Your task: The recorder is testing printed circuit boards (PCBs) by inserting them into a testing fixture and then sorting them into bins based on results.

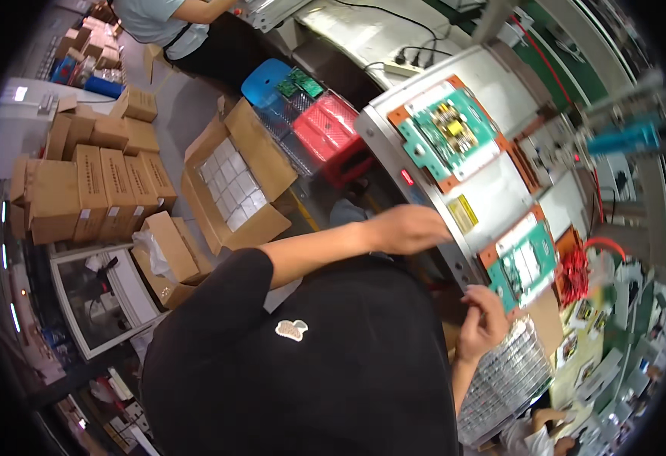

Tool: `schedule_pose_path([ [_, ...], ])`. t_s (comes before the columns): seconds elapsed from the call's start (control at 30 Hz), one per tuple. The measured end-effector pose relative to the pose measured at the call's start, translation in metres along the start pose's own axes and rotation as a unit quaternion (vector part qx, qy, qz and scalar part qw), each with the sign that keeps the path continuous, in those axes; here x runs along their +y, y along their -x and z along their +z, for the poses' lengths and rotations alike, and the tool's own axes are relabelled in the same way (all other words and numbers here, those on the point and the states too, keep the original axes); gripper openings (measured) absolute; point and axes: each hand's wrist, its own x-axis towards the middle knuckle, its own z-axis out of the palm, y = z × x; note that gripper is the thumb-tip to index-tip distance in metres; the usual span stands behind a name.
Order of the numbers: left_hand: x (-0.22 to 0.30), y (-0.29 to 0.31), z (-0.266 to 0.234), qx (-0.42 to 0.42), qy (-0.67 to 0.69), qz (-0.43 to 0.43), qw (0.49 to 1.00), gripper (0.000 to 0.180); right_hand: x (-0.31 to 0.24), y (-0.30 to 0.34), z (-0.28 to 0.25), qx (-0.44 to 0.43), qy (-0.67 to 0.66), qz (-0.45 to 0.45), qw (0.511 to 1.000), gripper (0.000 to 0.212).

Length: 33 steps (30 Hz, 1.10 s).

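Note:
My left hand [409, 229] is closed with its back toward me, beside the front edge of a white bench machine [493, 186]. What its fingers hold, if anything, is hidden. Curled in loosely, with nothing seen in them, are the fingers of my right hand [485, 323], just below the machine's near corner. Close to it lies a green fixture plate [527, 262] with white pieces at its middle and orange-brown edges. Farther up the machine, a second green fixture [451, 133] bears a circuit board [455, 128] with a yellow part.
Left of me stands an open carton [261, 220] of wrapped white blocks, before stacked brown cartons [97, 186]. Red [325, 129] and blue [266, 82] plastic containers sit behind the machine's left side. A wire-mesh rack [504, 376] is below my right hand. Another person [177, 30] stands at the top left.

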Motion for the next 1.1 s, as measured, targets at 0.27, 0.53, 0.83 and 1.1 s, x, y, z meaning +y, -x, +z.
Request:
schedule_pose_path([
  [0.27,-0.178,0.163,-0.102,0.254,-0.323,-0.395,0.822,0.028,0.077,0.039,-0.014,-0.270,0.159,0.248,0.917,0.011],
  [0.53,-0.294,0.215,-0.198,0.079,-0.542,-0.539,0.639,0.055,0.018,0.052,-0.019,-0.295,0.192,0.499,0.792,0.029],
  [0.83,-0.327,0.249,-0.278,0.151,-0.406,-0.520,0.736,0.040,-0.023,-0.039,0.075,-0.337,0.176,0.463,0.801,0.013],
  [1.1,-0.188,0.118,-0.277,0.221,0.159,-0.491,0.828,0.027,-0.068,-0.145,0.148,-0.331,0.027,0.135,0.934,0.019],
])
